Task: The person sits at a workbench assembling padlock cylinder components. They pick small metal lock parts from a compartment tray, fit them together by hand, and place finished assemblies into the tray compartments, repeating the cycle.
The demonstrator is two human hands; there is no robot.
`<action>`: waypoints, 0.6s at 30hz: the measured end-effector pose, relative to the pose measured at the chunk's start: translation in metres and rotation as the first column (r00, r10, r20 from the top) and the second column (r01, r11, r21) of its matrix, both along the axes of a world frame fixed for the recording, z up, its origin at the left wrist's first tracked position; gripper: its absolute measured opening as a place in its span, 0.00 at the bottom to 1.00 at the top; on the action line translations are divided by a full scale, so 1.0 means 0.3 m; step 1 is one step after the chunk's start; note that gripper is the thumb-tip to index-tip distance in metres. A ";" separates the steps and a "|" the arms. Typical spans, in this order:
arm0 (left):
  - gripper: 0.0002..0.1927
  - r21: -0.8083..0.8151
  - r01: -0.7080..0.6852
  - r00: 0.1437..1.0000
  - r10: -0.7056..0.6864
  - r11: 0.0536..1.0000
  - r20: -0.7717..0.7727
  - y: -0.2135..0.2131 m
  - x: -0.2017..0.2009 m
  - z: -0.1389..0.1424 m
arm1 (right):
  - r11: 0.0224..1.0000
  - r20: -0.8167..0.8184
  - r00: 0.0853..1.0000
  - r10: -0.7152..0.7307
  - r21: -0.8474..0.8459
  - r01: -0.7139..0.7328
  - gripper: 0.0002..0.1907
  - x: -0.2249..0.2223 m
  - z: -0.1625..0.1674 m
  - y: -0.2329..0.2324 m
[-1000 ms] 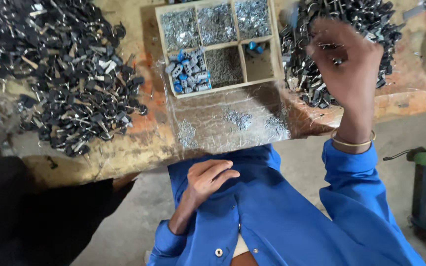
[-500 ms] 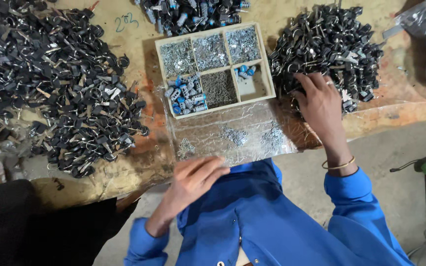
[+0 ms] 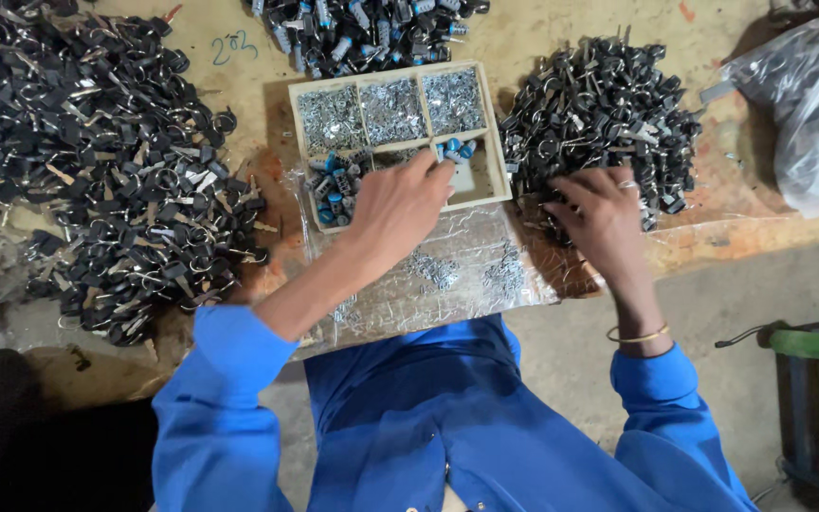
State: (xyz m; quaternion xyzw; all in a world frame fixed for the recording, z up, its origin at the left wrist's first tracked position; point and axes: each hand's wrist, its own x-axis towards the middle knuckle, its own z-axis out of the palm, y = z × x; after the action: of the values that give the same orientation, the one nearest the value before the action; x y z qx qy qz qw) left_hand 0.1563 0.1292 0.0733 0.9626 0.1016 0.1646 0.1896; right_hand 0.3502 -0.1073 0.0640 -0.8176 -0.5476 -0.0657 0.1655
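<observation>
We see our desk (image 3: 239, 71) crowded nearly to its front edge, bare wood left only between the piles. Our left hand (image 3: 395, 213) reaches into the divided wooden tray (image 3: 488, 123), fingers bunched over the blue-capped parts (image 3: 329, 185); whether it grips one we cannot tell. The upper compartments hold small silver pieces. Our right hand (image 3: 604, 218) lies spread, fingers loosely open, on the right-hand heap of dark metal parts (image 3: 599, 104), above a clear plastic sheet (image 3: 447, 275).

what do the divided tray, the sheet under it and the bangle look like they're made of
Divided tray: looks like pale unfinished wood, with thin matte slats as dividers. Sheet under it: apparently clear plastic film, crinkled and glossy with white glints. Bangle on the right wrist: probably metal, a thin gold-coloured ring with a slight shine.
</observation>
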 end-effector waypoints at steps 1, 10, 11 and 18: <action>0.13 0.011 0.007 1.000 -0.007 1.000 0.002 -0.002 0.039 -0.013 | 1.000 0.022 1.000 -0.019 -0.012 0.020 0.10 -0.017 -0.021 0.011; 0.08 0.349 -0.044 0.997 0.063 0.936 -0.044 -0.039 0.260 -0.031 | 0.991 0.168 0.982 -0.087 -0.086 0.103 0.09 -0.032 -0.036 -0.003; 0.06 0.319 -0.031 0.995 0.059 0.947 -0.078 -0.040 0.269 -0.028 | 0.991 0.193 0.979 -0.070 -0.098 0.090 0.11 -0.028 -0.031 -0.008; 0.04 0.305 -0.033 0.994 0.064 0.952 -0.090 -0.046 0.282 -0.026 | 0.968 0.216 0.975 -0.048 -0.229 0.098 0.08 -0.010 -0.027 -0.016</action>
State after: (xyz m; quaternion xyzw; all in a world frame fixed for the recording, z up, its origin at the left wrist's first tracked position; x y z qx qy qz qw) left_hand 0.2409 0.1153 0.0654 0.9845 0.1080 0.1351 0.0305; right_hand 0.3472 -0.1120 0.0559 -0.8398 -0.5353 -0.0911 0.0051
